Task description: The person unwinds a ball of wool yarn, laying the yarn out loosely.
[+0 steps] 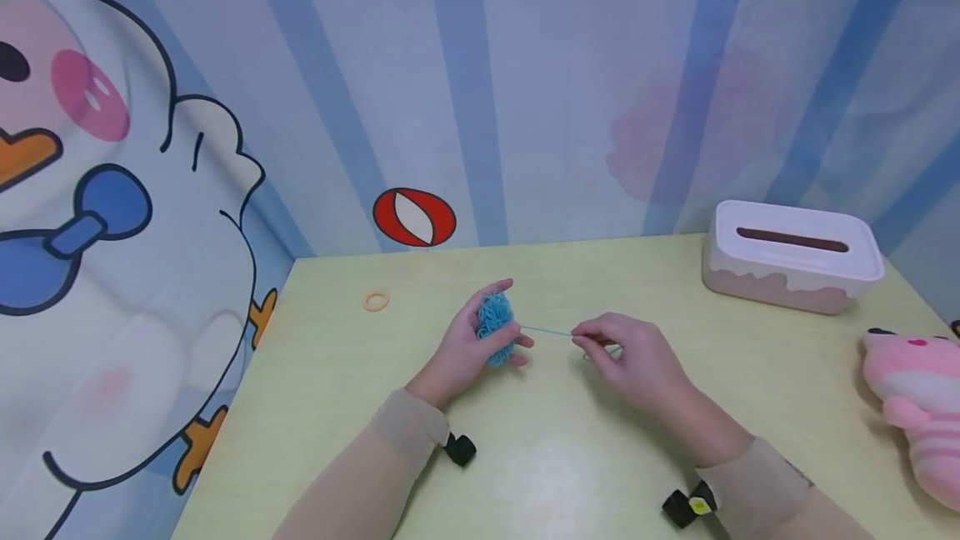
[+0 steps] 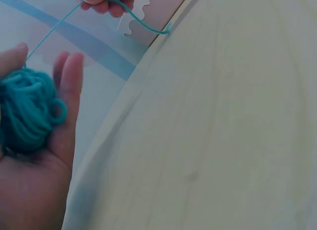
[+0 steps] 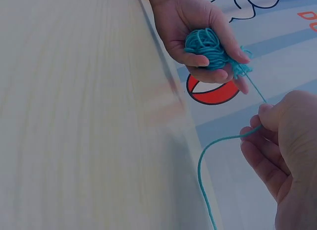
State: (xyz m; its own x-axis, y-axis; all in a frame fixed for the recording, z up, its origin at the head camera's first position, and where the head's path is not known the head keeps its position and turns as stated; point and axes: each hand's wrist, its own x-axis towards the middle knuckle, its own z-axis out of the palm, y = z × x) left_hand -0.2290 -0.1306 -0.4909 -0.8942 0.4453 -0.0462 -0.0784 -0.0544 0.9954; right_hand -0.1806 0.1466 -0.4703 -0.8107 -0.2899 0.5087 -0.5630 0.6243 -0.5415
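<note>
Taut yarn (image 1: 547, 331) (thin) blocks; beneath it is room.

Pale wood-grained table (image 1: 555, 457) against a blue-striped backdrop (image 1: 555, 90), large white cartoon bird (image 1: 165, 282) at left

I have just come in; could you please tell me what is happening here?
A person holds a ball of blue yarn in the left hand. The right hand pinches its strand, which runs straight between the two hands and hangs slack beyond the right one. A tissue box sits at the back right of the table.

Playroom-like corner with cartoon-printed wall cloth (image 1: 555, 90) and pink plush toy (image 1: 926, 419).
</note>
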